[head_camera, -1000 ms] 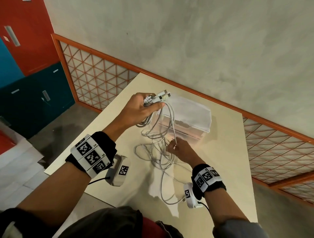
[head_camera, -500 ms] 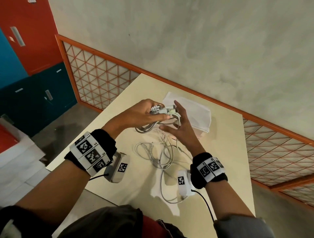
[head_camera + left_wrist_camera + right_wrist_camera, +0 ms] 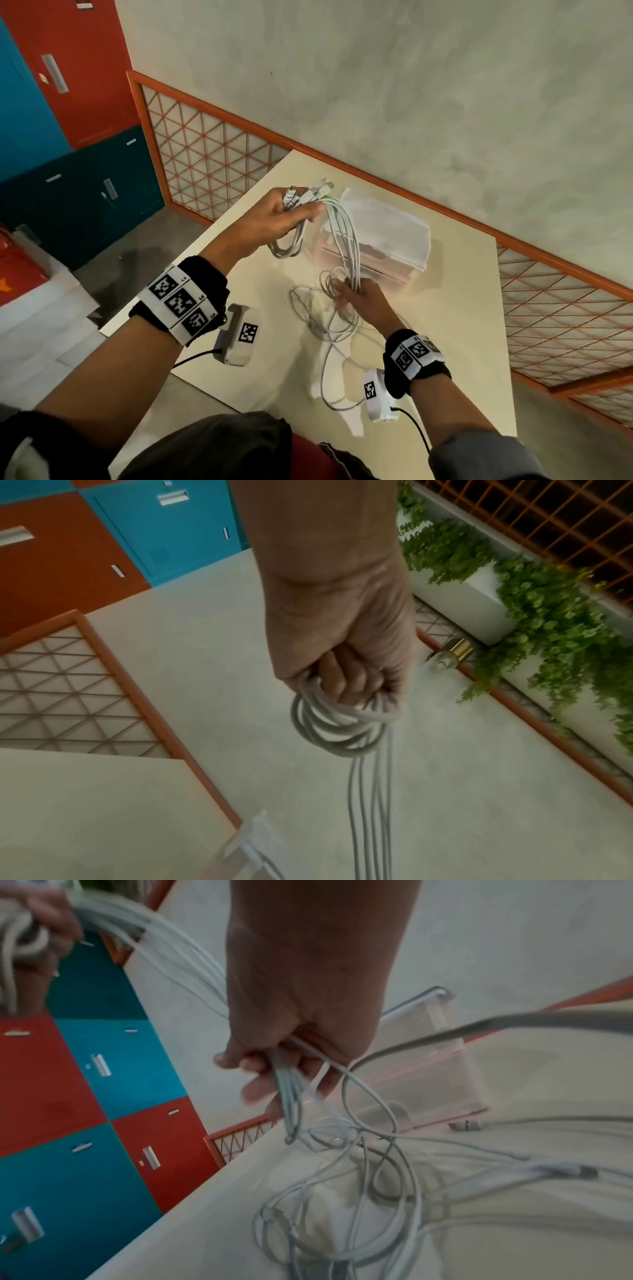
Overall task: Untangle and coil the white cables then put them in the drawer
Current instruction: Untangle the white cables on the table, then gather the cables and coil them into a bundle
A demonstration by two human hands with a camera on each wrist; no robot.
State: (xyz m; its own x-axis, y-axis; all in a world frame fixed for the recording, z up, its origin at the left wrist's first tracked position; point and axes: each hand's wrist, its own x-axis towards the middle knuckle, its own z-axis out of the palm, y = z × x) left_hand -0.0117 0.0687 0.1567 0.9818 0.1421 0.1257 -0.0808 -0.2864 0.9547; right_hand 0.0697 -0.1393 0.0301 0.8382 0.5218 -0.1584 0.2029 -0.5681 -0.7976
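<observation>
My left hand (image 3: 274, 222) is raised over the table and grips a coiled bundle of white cables (image 3: 346, 240), plug ends sticking out past its thumb. In the left wrist view its fist (image 3: 346, 674) closes round several loops (image 3: 329, 729) with strands hanging down. Those strands run down to my right hand (image 3: 359, 296), which pinches them low over the table; the right wrist view shows its fingers (image 3: 274, 1077) curled round the strands (image 3: 289, 1096). More loose tangled cable (image 3: 329, 329) lies on the table (image 3: 462, 342) below. A translucent plastic drawer box (image 3: 387, 233) sits behind the hands.
The cream table stands against a grey wall with an orange lattice railing (image 3: 212, 154). Red and teal lockers (image 3: 68, 102) stand at the left. The table's left edge (image 3: 191, 250) drops to the floor. Hanging green plants (image 3: 548, 610) appear in the left wrist view.
My right hand has dropped from beside the left hand to low over the table, now pinching the hanging strands. The left hand keeps hold of the bundle, with another loop added.
</observation>
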